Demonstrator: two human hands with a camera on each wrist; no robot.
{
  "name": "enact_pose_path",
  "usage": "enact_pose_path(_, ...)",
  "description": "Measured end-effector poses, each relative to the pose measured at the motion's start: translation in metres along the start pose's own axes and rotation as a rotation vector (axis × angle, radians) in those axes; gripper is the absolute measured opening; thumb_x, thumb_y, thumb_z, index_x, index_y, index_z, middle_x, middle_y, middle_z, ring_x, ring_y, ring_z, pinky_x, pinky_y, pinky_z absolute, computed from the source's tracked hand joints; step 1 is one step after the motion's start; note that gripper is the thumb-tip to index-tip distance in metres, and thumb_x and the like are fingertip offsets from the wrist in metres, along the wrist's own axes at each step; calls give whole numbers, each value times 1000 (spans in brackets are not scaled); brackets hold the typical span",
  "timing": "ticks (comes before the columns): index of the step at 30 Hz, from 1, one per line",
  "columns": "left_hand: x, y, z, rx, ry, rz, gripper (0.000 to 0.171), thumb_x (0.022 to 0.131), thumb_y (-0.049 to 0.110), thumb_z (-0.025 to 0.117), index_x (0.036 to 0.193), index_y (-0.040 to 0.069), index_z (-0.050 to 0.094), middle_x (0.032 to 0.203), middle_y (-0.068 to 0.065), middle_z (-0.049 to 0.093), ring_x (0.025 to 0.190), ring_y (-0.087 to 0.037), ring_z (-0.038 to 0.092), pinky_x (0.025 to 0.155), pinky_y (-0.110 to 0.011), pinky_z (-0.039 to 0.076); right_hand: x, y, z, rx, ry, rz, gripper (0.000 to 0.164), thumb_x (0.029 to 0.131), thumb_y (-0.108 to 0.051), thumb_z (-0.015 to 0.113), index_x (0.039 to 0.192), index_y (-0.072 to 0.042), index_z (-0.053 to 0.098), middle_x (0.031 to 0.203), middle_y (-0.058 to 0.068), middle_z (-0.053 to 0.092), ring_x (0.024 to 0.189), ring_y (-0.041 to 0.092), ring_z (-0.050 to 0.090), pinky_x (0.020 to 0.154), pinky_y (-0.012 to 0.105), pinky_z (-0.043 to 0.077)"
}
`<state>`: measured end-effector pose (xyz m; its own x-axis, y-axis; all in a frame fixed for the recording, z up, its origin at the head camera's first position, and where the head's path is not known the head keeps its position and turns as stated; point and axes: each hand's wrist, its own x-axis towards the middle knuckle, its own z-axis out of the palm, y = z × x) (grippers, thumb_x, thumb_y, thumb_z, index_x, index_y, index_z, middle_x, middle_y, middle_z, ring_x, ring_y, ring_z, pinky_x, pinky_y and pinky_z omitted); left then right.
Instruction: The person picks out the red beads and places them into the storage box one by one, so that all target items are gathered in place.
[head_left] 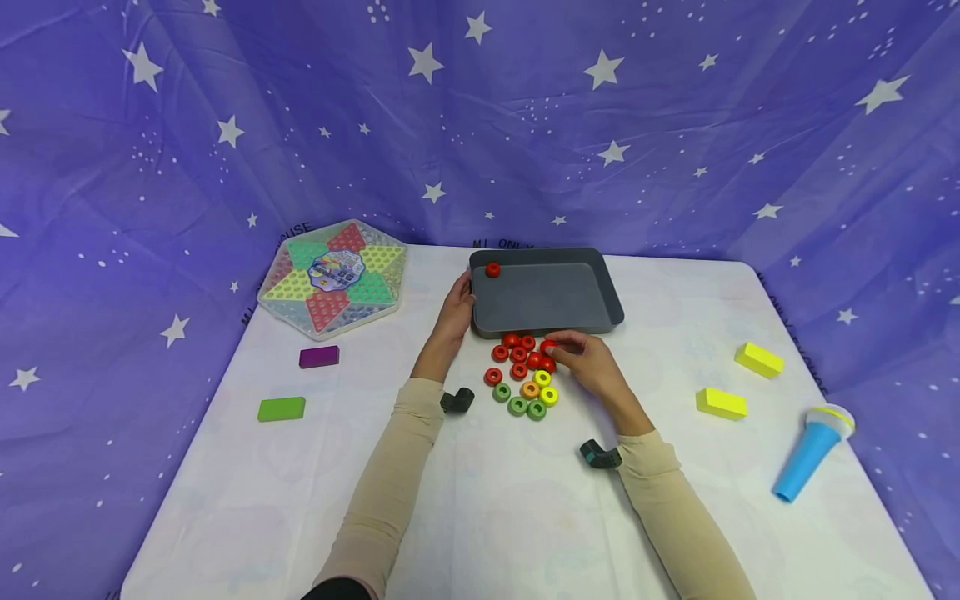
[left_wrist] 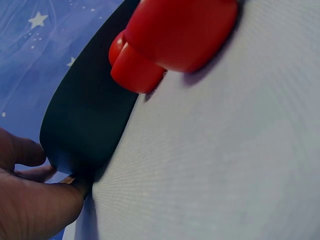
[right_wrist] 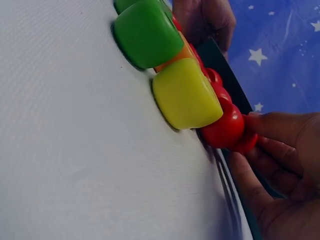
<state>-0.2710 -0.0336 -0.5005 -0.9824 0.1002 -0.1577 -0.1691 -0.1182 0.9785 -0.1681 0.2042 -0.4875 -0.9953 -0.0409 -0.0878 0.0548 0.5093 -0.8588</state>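
My left hand (head_left: 455, 310) grips the left side of a dark grey rectangular tray (head_left: 555, 300); in the left wrist view the thumb and fingers (left_wrist: 35, 200) meet at the tray's corner. One red ring bead (head_left: 492, 269) lies inside the tray at its far left. At the tray's near edge my right hand (head_left: 588, 358) pinches another red ring bead (right_wrist: 246, 142) between thumb and fingertips, beside the cluster. That cluster on the table holds several red beads (head_left: 519, 371), an orange bead (head_left: 530, 390), two yellow beads (head_left: 549, 396) and several green beads (head_left: 517, 406).
A hexagonal star-patterned board game (head_left: 336, 275) lies at the back left. Nearer are a purple block (head_left: 318, 357) and a green block (head_left: 282, 409). On the right lie two yellow blocks (head_left: 722, 403) and a blue toy microphone (head_left: 810, 454). A starry purple cloth (head_left: 525, 125) hangs behind.
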Motion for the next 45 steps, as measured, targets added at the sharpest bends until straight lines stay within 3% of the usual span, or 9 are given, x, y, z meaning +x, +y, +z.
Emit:
enact_pose_path(8, 0, 3, -2, -7, -7, -15, 53, 103, 6, 35, 154, 17, 25, 159, -4, 26, 145, -16, 23, 119, -31, 19, -2, -8, -7, 6, -7, -20, 25, 91, -19, 67, 114, -11, 69, 109, 8, 70, 108, 23, 61, 92, 37, 46)
enact_pose_path(19, 3, 8, -3, -15, -7, -19, 53, 103, 6, 34, 154, 19, 25, 159, -3, 24, 146, -14, 21, 119, -30, 18, 2, -33, -18, 16, 2, -47, 28, 90, -30, 68, 115, -15, 68, 110, 5, 70, 109, 21, 60, 93, 39, 46)
enact_pose_path(28, 2, 8, -2, -18, -7, 5, 53, 102, 3, 34, 153, 15, 26, 159, -7, 25, 145, -17, 23, 119, -32, 19, 21, -40, -27, -1, 2, -58, 30, 91, -31, 67, 117, -16, 68, 113, 5, 69, 112, 21, 59, 95, 40, 47)
enact_pose_path(35, 0, 9, -1, -8, -6, -4, 53, 102, 3, 34, 154, 14, 25, 159, -7, 25, 146, -18, 22, 119, -32, 19, 41, -42, -29, 48, 15, -42, 27, 91, -29, 67, 116, -16, 68, 109, 6, 71, 101, 19, 64, 93, 37, 47)
enact_pose_path(45, -1, 3, 2, -15, 9, 4, 54, 101, 1, 34, 153, 12, 27, 158, -11, 27, 145, -21, 26, 118, -32, 21, 73, -41, -29, 41, 11, -9, 29, 91, -28, 67, 116, -15, 68, 113, 9, 68, 107, 21, 61, 93, 39, 46)
